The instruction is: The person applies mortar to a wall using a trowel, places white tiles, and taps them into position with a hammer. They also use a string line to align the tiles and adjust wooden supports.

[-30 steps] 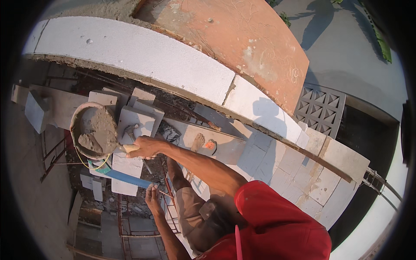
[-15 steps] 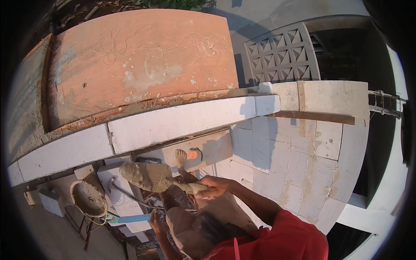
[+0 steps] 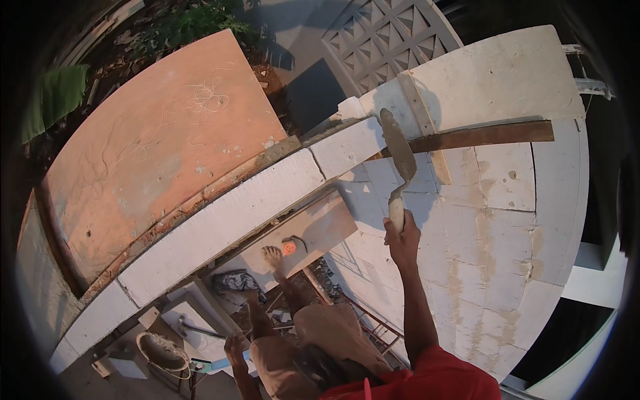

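Observation:
My right hand [image 3: 403, 241] grips the pale handle of a trowel [image 3: 400, 155], arm stretched forward. Its blade is coated in grey-brown mortar and points away from me. The tip is over the right end of the row of white blocks [image 3: 227, 203], by a wooden strip; whether it touches cannot be told. My left hand [image 3: 235, 351] hangs low at my side, fingers loosely extended. It is close to a blue flat tool with a teal end [image 3: 212, 365], partly hidden behind the hand. Beside that stands a bucket [image 3: 162, 352] with mortar inside.
A dark wooden board [image 3: 483, 135] runs along the white block wall [image 3: 460, 247] on the right. Orange sheeting [image 3: 173, 147] with tangled string lies beyond the block row. Below are a plank [image 3: 313, 230] under my foot, an orange round item [image 3: 289, 248] and a hammer [image 3: 200, 330].
My right hand has swung the trowel from in front of my body forward and right to the end of the block row. The view has turned rightward. My left hand stays low.

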Demonstrator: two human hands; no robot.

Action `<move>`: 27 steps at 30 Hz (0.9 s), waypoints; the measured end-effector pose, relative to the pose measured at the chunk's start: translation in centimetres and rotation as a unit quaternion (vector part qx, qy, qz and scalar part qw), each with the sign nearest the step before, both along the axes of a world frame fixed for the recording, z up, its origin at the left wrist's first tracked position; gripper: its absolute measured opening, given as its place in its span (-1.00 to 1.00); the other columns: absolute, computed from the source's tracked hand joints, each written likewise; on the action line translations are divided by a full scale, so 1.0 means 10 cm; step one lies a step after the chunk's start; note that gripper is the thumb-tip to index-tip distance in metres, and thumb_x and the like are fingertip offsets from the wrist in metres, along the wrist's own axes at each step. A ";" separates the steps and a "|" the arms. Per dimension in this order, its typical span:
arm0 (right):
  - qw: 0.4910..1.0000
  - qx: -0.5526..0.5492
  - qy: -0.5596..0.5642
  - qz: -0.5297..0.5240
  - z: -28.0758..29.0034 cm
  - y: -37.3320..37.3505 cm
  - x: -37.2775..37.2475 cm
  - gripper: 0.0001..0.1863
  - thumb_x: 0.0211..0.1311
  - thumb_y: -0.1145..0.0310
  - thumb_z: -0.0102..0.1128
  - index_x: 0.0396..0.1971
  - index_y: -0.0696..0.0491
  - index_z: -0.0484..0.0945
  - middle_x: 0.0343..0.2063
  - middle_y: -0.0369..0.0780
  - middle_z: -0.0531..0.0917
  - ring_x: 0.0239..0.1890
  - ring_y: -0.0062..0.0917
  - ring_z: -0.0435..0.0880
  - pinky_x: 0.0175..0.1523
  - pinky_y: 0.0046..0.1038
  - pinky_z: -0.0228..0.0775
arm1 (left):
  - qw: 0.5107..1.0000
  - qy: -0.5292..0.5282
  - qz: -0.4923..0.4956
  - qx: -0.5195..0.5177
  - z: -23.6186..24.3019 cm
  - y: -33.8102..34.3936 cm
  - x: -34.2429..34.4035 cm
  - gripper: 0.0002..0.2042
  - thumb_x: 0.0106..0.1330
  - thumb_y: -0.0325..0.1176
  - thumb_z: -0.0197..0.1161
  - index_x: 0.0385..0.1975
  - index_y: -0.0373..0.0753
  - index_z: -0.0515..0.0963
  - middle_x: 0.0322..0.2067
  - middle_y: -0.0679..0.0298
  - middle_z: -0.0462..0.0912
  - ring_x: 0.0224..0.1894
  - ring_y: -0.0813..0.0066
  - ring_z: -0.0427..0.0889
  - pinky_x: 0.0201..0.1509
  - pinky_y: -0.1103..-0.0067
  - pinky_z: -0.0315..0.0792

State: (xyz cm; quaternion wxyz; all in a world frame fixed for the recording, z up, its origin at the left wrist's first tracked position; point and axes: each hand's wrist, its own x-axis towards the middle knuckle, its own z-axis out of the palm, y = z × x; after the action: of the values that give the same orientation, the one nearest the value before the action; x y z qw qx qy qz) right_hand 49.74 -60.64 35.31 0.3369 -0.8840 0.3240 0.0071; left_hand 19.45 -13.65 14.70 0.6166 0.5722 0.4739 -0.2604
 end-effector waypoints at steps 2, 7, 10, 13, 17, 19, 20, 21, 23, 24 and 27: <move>0.994 -0.104 -0.023 -0.001 -0.28 -0.05 0.22 -0.66 0.29 0.29 0.25 -0.15 0.25 0.46 -0.56 -0.10 0.60 -0.56 -0.36 0.63 -0.38 -0.31 0.46 | 1.000 -0.002 0.015 -0.012 0.04 -0.08 0.12 -0.64 0.44 -0.13 0.12 0.04 -0.27 0.55 -0.14 0.24 0.66 -0.08 0.39 0.63 -0.01 0.46 0.44; 0.974 -0.225 -0.037 0.000 -0.71 -0.12 0.47 -0.61 0.24 0.28 0.30 -0.11 0.25 0.44 -0.45 0.13 0.65 -0.39 0.07 0.67 -0.25 -0.07 0.47 | 1.000 0.029 -0.010 -0.006 0.23 -0.12 0.22 -0.65 0.44 -0.13 0.14 0.04 -0.24 0.55 -0.12 0.25 0.65 -0.05 0.38 0.62 0.03 0.39 0.44; 0.971 -0.239 -0.028 -0.008 -0.79 -0.13 0.50 -0.59 0.23 0.29 0.31 -0.09 0.25 0.42 -0.43 0.14 0.66 -0.36 0.10 0.68 -0.22 -0.03 0.47 | 0.999 0.027 0.024 0.010 0.31 -0.14 0.22 -0.66 0.43 -0.15 0.16 0.05 -0.22 0.54 -0.11 0.27 0.64 -0.05 0.39 0.62 0.03 0.36 0.43; 0.971 -0.237 -0.032 -0.018 -0.79 -0.11 0.52 -0.58 0.23 0.29 0.31 -0.07 0.25 0.42 -0.43 0.15 0.66 -0.35 0.12 0.68 -0.20 -0.02 0.48 | 0.998 0.059 0.022 0.025 0.34 -0.12 0.21 -0.68 0.42 -0.18 0.17 0.06 -0.20 0.54 -0.09 0.27 0.63 -0.04 0.40 0.63 0.04 0.38 0.43; 0.975 -0.223 -0.018 -0.019 -0.76 -0.04 0.58 -0.58 0.21 0.35 0.29 -0.06 0.27 0.37 -0.44 0.16 0.64 -0.31 0.13 0.68 -0.20 -0.01 0.47 | 0.997 0.073 0.033 0.025 0.31 -0.06 0.20 -0.68 0.41 -0.19 0.19 0.06 -0.18 0.53 -0.08 0.25 0.63 -0.03 0.40 0.63 0.06 0.39 0.43; 0.974 -0.225 -0.008 -0.010 -0.74 0.00 0.59 -0.58 0.20 0.35 0.30 -0.06 0.27 0.38 -0.44 0.16 0.64 -0.31 0.13 0.68 -0.21 -0.01 0.48 | 0.996 0.080 0.029 0.029 0.28 -0.03 0.18 -0.67 0.40 -0.19 0.19 0.07 -0.18 0.52 -0.07 0.24 0.63 -0.02 0.38 0.64 0.07 0.38 0.43; 0.973 -0.230 -0.013 -0.013 -0.73 0.01 0.59 -0.58 0.20 0.35 0.30 -0.07 0.27 0.38 -0.44 0.16 0.64 -0.31 0.13 0.68 -0.21 -0.01 0.48 | 0.997 0.068 0.029 0.022 0.27 -0.02 0.17 -0.67 0.40 -0.18 0.19 0.07 -0.19 0.52 -0.06 0.23 0.63 -0.01 0.37 0.63 0.08 0.38 0.42; 0.973 -0.232 -0.006 -0.017 -0.72 0.03 0.60 -0.58 0.20 0.35 0.29 -0.07 0.27 0.39 -0.44 0.17 0.64 -0.31 0.13 0.68 -0.21 -0.01 0.48 | 0.997 0.065 0.026 0.021 0.26 -0.01 0.17 -0.66 0.40 -0.17 0.19 0.08 -0.19 0.52 -0.05 0.23 0.63 0.00 0.35 0.63 0.09 0.37 0.42; 0.973 -0.227 0.004 -0.037 -0.71 0.06 0.61 -0.59 0.20 0.34 0.29 -0.08 0.27 0.39 -0.44 0.17 0.64 -0.31 0.14 0.68 -0.22 -0.01 0.48 | 0.998 0.059 0.019 0.017 0.25 0.00 0.17 -0.64 0.40 -0.16 0.18 0.09 -0.19 0.52 -0.03 0.22 0.63 0.03 0.32 0.62 0.11 0.34 0.40; 0.972 -0.233 -0.004 -0.030 -0.71 0.07 0.61 -0.59 0.20 0.34 0.29 -0.08 0.27 0.39 -0.44 0.17 0.64 -0.31 0.14 0.68 -0.22 0.00 0.48 | 0.998 0.058 0.012 0.015 0.25 0.00 0.17 -0.64 0.41 -0.15 0.17 0.10 -0.19 0.51 -0.02 0.22 0.63 0.04 0.30 0.62 0.13 0.32 0.40; 0.972 -0.236 -0.012 -0.013 -0.71 0.06 0.65 -0.58 0.20 0.34 0.29 -0.08 0.27 0.38 -0.44 0.17 0.64 -0.32 0.15 0.68 -0.22 0.01 0.48 | 0.997 0.069 0.007 0.019 0.25 0.02 0.16 -0.61 0.41 -0.13 0.14 0.12 -0.20 0.51 0.00 0.22 0.63 0.07 0.27 0.60 0.16 0.25 0.37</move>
State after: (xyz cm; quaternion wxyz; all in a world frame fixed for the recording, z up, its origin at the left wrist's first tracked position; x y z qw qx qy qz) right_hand 56.20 -60.07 28.18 0.1225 -0.9343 0.3241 -0.0843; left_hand 21.10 -13.50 17.25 0.5734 0.5612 0.5238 -0.2862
